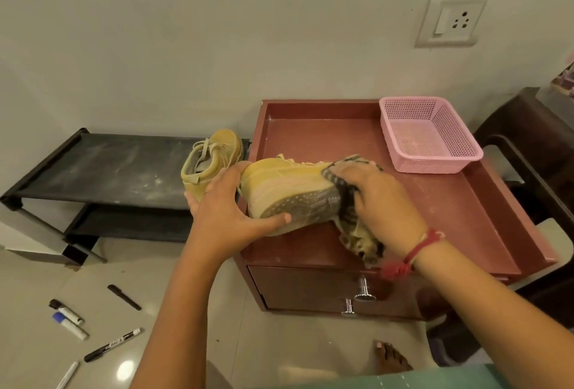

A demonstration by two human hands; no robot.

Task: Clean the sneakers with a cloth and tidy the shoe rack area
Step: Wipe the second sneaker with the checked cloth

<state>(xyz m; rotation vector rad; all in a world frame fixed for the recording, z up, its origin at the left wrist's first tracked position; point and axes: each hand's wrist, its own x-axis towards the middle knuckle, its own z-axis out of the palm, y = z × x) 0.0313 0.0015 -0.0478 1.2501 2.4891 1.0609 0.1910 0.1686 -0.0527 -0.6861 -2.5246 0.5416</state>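
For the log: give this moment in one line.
left hand: grips yellow sneaker; right hand: presses checked cloth on it; sneaker: over red cabinet; other sneaker: on black shoe rack

We have a red-brown cabinet (450,202) with a raised rim round its top. A pink basket (430,135) stands in its far right corner. At the front left a tipped sneaker (289,183) shows us its sole, with a cloth (357,233) trailing onto the surface beside it. Left of the cabinet, a black shoe rack (102,168) carries an upright sneaker (211,159) at the right end of its top shelf. On the tiled floor (31,280) before the rack we count five pens and markers (111,344), scattered about.
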